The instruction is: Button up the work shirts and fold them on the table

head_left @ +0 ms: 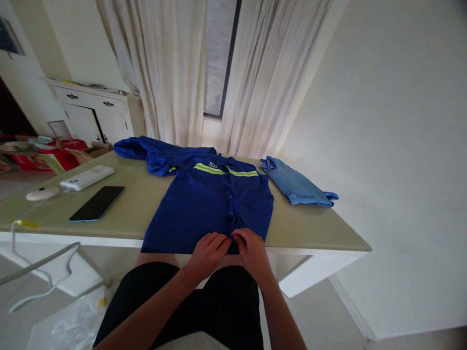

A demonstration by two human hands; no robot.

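A dark blue work shirt point(193, 204) with yellow-green reflective strips lies front up on the table, its collar at the far side and its hem over the near edge. Buttons run down its front placket. Close together at the lower end of that placket are my left hand point(209, 250) and my right hand point(250, 245). Both have their fingers closed on the shirt's front edges. Whatever lies between the fingertips, a button perhaps, is too small to make out. One sleeve stretches out toward the far left.
Folded light blue jeans point(299, 182) lie at the right of the table point(306, 228). To the left are a black phone point(98, 203), a white power bank point(87, 178) and a round white device point(42, 194) with a cable. Curtains point(171, 73) hang behind; a wall stands right.
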